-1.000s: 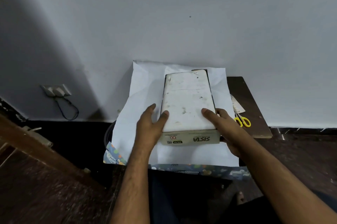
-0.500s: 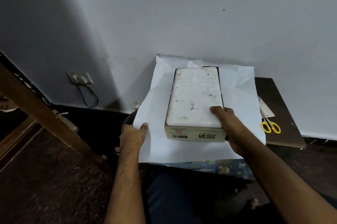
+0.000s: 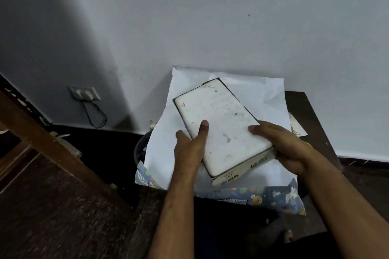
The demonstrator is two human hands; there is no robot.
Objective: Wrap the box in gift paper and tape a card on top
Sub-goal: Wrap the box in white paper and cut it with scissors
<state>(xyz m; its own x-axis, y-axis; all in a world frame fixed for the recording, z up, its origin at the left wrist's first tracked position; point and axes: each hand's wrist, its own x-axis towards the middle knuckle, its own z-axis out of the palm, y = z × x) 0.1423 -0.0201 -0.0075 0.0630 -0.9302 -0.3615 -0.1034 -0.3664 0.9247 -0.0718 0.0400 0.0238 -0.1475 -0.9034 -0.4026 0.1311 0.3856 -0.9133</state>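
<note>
Head view shows the box (image 3: 221, 130) lying skewed on the gift paper (image 3: 261, 98), its far end swung toward the left and its near end toward the right. The left hand (image 3: 190, 149) has its grip on the box's left long edge, thumb laid on the lid; the right hand (image 3: 282, 145) has its grip wrapped round the near right corner. It looks like a stiff cardboard box, probably light, with a smooth scuffed lid, so holding it by the side walls seems safer than by the top. The paper is thin and soft, white side up, and its printed near edge hangs off the tabletop (image 3: 311, 115). It would crease or tear if dragged. A wall stands close behind, a card (image 3: 296, 128) lies to the right, and a wooden beam (image 3: 52, 142) crosses the left, so free room is mostly near the person.
</note>
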